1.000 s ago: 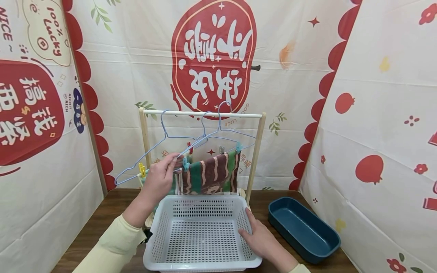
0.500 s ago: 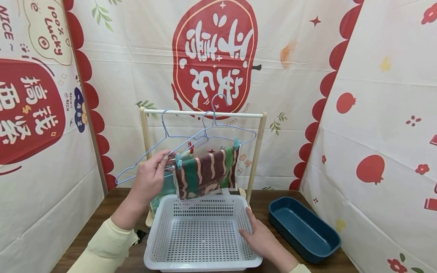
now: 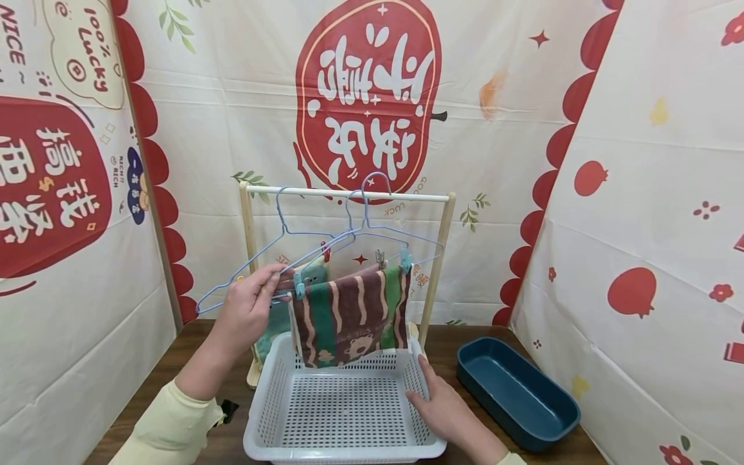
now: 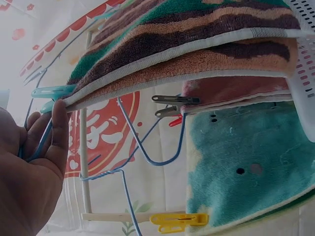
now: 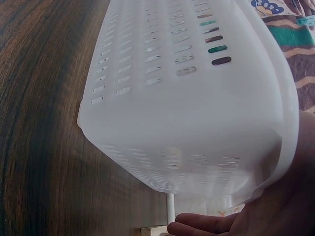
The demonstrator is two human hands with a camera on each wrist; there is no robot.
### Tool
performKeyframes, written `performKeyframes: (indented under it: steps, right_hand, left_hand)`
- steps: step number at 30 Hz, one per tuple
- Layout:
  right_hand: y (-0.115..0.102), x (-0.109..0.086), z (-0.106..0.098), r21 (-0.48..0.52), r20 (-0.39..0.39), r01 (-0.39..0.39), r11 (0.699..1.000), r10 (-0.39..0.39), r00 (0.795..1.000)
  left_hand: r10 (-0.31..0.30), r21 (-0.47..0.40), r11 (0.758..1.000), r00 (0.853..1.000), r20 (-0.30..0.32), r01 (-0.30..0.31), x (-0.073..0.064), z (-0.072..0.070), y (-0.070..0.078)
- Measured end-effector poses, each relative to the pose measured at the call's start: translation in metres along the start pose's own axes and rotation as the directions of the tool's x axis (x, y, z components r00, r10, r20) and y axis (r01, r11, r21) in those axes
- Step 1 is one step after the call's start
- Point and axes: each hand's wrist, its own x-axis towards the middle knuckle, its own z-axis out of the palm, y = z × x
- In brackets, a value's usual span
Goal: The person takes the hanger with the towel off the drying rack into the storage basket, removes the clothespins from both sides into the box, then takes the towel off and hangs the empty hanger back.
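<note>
My left hand (image 3: 252,307) grips the lower left corner of a blue wire clothes hanger (image 3: 316,250). Clipped to that hanger by two light-blue clothespins (image 3: 299,284) is a striped towel (image 3: 349,316) in brown, green and peach, its lower edge overlapping the basket's back in the head view. The hanger's hook overlaps the white rod (image 3: 325,192) of a wooden drying rack (image 3: 440,258). At the right rim of a white perforated basket (image 3: 349,452) is my right hand (image 3: 444,407), thumb inside and fingers outside. The left wrist view shows the left fingers curled around the wire.
Other blue hangers on the rack carry a teal towel (image 4: 246,162) with a yellow clothespin (image 4: 179,220) and a reddish towel (image 4: 226,91) with a grey clothespin (image 4: 174,100). A dark blue tub (image 3: 517,394) stands right of the basket. Printed cloth walls surround the wooden table.
My left hand has moved left and slightly down with the hanger. The towel has swung toward me over the basket's back rim. The hook rose, then dropped to the rod. My right hand stays.
</note>
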Motion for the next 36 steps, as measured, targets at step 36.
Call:
performKeyframes:
  steps: [36]
  right_hand:
    - [0.002, 0.0, -0.003, 0.081, 0.009, 0.016, 0.997, -0.017, 1.0]
  left_hand:
    - [-0.055, -0.092, 0.994, 0.992, 0.111, 0.065, -0.031, -0.008, -0.029]
